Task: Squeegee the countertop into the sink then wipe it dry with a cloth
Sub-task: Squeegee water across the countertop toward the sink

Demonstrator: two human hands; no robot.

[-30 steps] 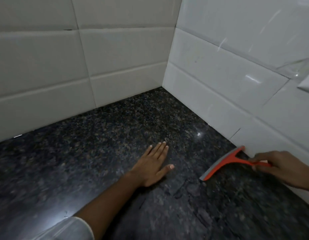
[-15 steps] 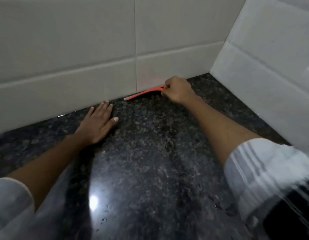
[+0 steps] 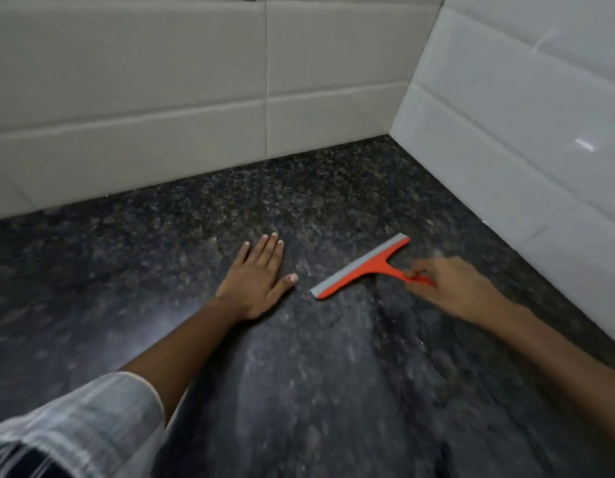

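Observation:
An orange squeegee with a grey rubber blade lies with its blade on the dark speckled granite countertop. My right hand pinches the thin orange handle on the right side. My left hand rests flat on the counter, fingers together and thumb out, a short way left of the blade's near end. The stone looks streaked and wet around and below the squeegee. No sink and no cloth are in view.
White tiled walls meet in a corner at the back right: the back wall runs along the top and the side wall along the right. My pale striped sleeve fills the lower left.
The squeegee has come away from the base of the back wall, pulled toward me and to the right across the counter. My left hand stays flat on the stone.

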